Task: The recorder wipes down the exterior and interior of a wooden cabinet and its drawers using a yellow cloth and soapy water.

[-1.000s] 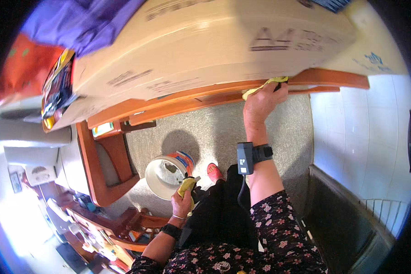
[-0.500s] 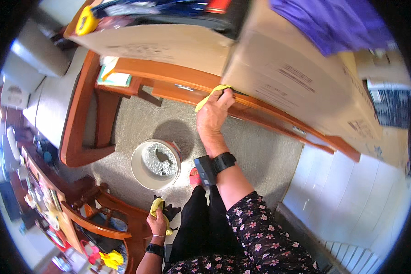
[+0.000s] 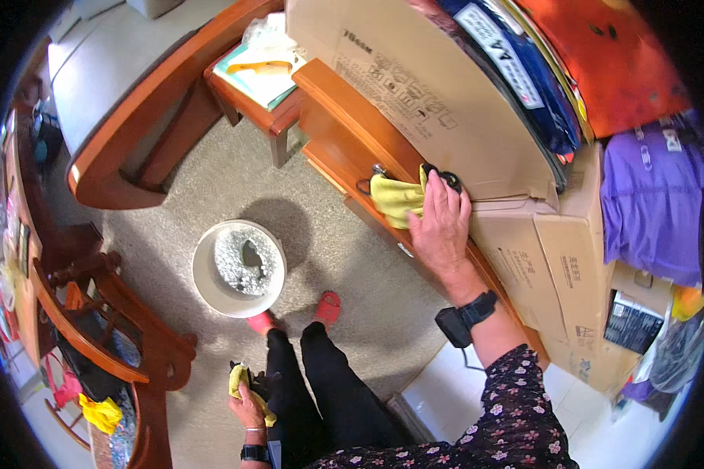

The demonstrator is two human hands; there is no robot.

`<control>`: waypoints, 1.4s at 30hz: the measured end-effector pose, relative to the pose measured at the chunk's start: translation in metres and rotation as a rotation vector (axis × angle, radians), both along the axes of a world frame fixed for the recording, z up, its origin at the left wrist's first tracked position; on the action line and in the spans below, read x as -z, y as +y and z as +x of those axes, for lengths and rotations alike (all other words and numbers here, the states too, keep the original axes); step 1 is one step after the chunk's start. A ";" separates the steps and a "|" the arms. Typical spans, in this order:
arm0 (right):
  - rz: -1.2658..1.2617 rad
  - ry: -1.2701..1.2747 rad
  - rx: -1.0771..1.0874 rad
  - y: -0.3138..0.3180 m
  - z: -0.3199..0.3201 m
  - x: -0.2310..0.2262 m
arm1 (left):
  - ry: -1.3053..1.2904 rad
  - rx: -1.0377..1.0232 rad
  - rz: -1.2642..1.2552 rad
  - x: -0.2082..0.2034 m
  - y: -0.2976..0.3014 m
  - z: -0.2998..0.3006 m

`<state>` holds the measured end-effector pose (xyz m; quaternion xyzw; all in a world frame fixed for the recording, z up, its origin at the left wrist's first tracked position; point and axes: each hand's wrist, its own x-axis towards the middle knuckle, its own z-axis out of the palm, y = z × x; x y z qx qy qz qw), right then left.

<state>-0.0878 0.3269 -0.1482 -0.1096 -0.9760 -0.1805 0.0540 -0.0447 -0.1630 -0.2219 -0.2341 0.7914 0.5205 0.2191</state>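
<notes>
Lettering everywhere up here! The tall cardboard box [image 3: 465, 148] carries dark print and a block of handling symbols across its face. Behind that panel, a navy package [image 3: 554, 125] shows a white label [image 3: 499, 51] with bold dark lettering and a touch of red. The lower carton [image 3: 516, 234] wears dark printed characters on two faces, the purple fabric [image 3: 651, 207] bears small white marks, and a black package [image 3: 632, 322] at the right has pale print too fine to make out.

Now to the cloth: the right hand [image 3: 443, 230] is clamped on a yellow cloth [image 3: 395, 202], pressing it to the wooden cabinet's [image 3: 350, 109] top edge, right beside the tall box. It's bright and creased, black at its upper end, with a soft fold draping down the cabinet front. Well apart and lower, the left hand [image 3: 247, 409] grips a second cloth [image 3: 237, 381], yellow and black and bunched up small. Between cabinet and chair sits the white bucket [image 3: 204, 273], with glittering liquid and a dark patch inside.
</notes>
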 end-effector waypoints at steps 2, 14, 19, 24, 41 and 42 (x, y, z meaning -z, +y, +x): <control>-0.156 0.126 0.182 -0.013 -0.020 0.008 | -0.064 -0.028 -0.032 0.012 0.001 0.006; 0.063 0.376 -0.299 0.014 -0.218 0.060 | -0.086 -0.044 0.006 0.025 0.029 -0.003; 0.082 0.307 -0.229 0.006 -0.276 0.052 | -0.071 -0.016 -0.017 0.022 0.045 -0.007; -0.026 0.134 -0.241 0.012 -0.253 0.039 | -0.182 0.025 -0.084 0.034 0.030 0.016; 0.340 -0.335 -0.091 0.006 0.020 0.014 | -0.127 -0.002 0.043 0.043 -0.016 0.019; 0.355 -0.417 -0.013 0.002 0.018 0.014 | -0.168 0.022 0.009 0.043 -0.024 0.018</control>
